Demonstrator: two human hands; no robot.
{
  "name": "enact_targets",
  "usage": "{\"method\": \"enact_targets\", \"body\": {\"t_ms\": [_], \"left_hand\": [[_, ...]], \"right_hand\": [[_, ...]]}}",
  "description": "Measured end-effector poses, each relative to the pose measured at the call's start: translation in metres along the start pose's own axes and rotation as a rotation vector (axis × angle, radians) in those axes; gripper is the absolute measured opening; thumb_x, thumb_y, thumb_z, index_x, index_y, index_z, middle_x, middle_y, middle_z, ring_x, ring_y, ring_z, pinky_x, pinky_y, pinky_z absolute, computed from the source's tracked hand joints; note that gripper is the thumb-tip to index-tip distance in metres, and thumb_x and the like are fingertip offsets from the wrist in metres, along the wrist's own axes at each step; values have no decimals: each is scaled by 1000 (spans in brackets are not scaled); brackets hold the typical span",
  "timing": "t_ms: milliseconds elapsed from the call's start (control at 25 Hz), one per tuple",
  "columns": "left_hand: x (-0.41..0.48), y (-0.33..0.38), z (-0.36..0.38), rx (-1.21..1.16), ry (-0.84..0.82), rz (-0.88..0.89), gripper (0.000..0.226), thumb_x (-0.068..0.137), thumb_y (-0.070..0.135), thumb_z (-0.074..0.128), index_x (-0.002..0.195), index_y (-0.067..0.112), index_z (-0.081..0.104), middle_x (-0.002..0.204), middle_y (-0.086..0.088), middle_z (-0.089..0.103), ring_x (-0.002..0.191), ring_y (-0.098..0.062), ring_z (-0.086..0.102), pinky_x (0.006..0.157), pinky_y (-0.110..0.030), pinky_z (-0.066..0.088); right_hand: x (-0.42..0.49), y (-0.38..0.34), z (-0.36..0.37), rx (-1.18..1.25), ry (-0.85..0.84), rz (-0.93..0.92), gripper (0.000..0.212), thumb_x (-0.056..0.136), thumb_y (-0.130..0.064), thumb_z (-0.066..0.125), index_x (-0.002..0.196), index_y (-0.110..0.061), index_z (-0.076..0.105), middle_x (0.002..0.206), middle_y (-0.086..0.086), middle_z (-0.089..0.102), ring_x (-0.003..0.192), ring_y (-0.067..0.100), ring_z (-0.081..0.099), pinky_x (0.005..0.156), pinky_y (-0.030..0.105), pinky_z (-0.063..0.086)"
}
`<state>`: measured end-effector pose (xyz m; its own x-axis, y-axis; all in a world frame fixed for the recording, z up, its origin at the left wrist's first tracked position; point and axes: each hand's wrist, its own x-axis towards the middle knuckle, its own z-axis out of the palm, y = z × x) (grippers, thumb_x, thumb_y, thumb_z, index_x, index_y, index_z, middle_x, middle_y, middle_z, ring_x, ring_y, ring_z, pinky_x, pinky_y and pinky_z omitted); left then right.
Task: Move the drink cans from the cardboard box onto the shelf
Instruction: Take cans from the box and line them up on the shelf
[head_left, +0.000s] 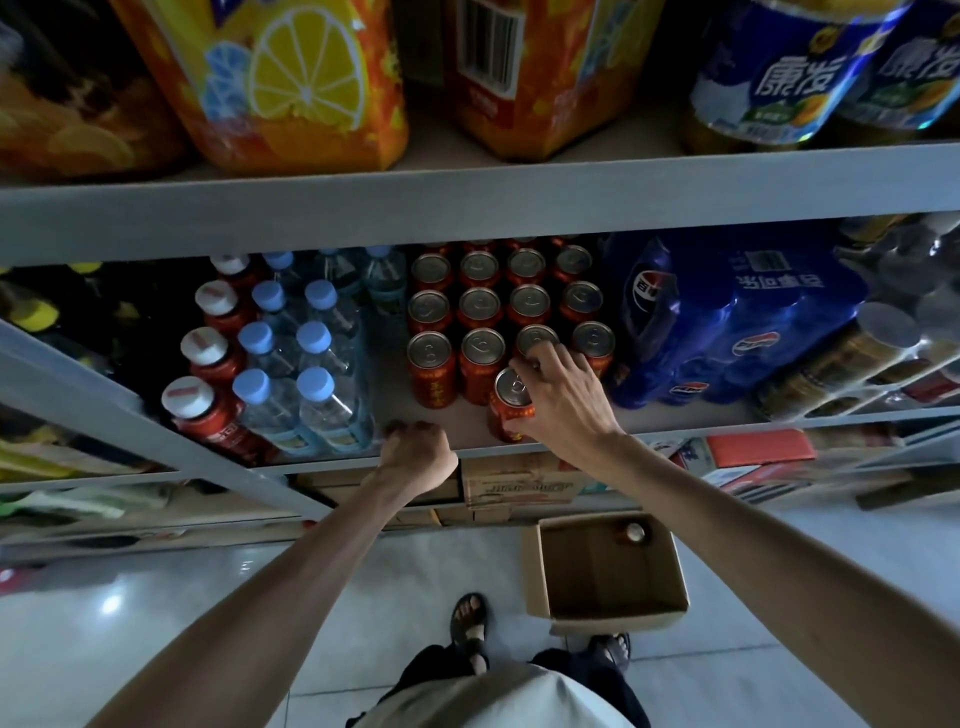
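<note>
My forearms (270, 587) framed the view. My right hand (563, 402): fingers and thumb closed round a red can (511, 405), tilted, at the front of the shelf (441, 410), just before the can rows (480, 306). Left hand (415, 454): fingers curled over the shelf edge. One last can (635, 532) sat in the cardboard box (605, 577) below. To finish well, I judged: stand it upright, flush with the column ahead, before letting go

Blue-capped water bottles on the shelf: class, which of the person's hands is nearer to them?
Left. The left hand rests curled on the shelf edge just right of the water bottles; the right hand grips a red can farther right.
</note>
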<state>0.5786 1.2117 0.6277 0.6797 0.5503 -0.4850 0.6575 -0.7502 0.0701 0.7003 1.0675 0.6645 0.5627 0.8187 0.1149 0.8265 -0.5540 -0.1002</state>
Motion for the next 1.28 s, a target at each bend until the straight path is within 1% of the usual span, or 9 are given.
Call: {"method": "enact_targets", "body": {"t_ms": [240, 400, 640, 760, 840, 960, 1040, 1120, 1280], "left_hand": [[-1, 3, 2, 55, -33, -12, 39, 83, 28, 56, 115, 6, 63, 119, -16, 64, 115, -34, 56, 94, -35, 47], [-12, 6, -10, 110, 10, 27, 20, 86, 33, 54, 90, 15, 62, 105, -9, 69, 99, -28, 62, 87, -34, 49], [-63, 54, -24, 157, 349, 319, 28, 92, 30, 51, 70, 15, 59, 70, 3, 64, 63, -17, 61, 57, -28, 47], [-79, 107, -1, -68, -26, 422, 26, 92, 35, 57, 83, 13, 69, 76, -4, 72, 70, -21, 69, 64, -30, 56], [-94, 148, 20, -155, -230, 470, 23, 91, 28, 61, 93, 7, 71, 85, -11, 74, 80, -24, 70, 68, -30, 54], [-112, 202, 57, -151, -400, 574, 21, 91, 22, 62, 94, 3, 68, 87, -12, 74, 77, -21, 71, 69, -29, 55], [-113, 237, 79, -182, -516, 577, 14, 92, 17, 60, 96, 4, 65, 82, -9, 71, 64, -11, 65, 54, -20, 53], [-103, 266, 98, -182, -531, 578, 14, 93, 16, 58, 100, 5, 64, 83, -7, 68, 61, -8, 61, 44, -11, 44], [-47, 320, 188, 21, -558, 621, 24, 89, 27, 61, 109, 15, 64, 109, -8, 70, 100, -23, 65, 81, -29, 51]], "right_hand": [[-2, -5, 3, 44, -7, 63, 89, 58, -47, 88, 133, -12, 56, 127, 10, 51, 113, 30, 51, 97, 44, 41], [-12, -6, -1, 140, 4, 134, 104, 54, -53, 86, 142, -16, 45, 134, 10, 45, 118, 29, 44, 101, 45, 35], [-100, 35, -19, 271, 217, 166, 28, 89, -35, 61, 109, -17, 65, 107, 1, 64, 100, 19, 55, 93, 39, 41], [-167, 67, -12, 479, 64, 360, 17, 92, -31, 58, 95, -17, 66, 97, -3, 71, 85, 15, 68, 69, 28, 54], [-215, 90, -5, 638, -20, 546, 4, 90, -24, 64, 91, -23, 67, 88, -9, 68, 79, 11, 68, 59, 17, 48], [-282, 119, 15, 720, -43, 694, 8, 87, -19, 67, 83, -27, 67, 78, -10, 66, 73, 10, 64, 63, 19, 46], [-321, 137, 30, 786, -92, 836, 6, 87, -17, 67, 81, -19, 69, 74, -3, 62, 65, 11, 59, 59, 13, 42], [-352, 155, 47, 864, -153, 951, 9, 86, -15, 68, 80, -21, 68, 69, -3, 60, 60, 10, 57, 63, 22, 48], [-396, 196, 128, 921, -225, 1171, 9, 89, -26, 69, 94, -19, 70, 85, 3, 69, 80, 25, 68, 79, 42, 56]]}}
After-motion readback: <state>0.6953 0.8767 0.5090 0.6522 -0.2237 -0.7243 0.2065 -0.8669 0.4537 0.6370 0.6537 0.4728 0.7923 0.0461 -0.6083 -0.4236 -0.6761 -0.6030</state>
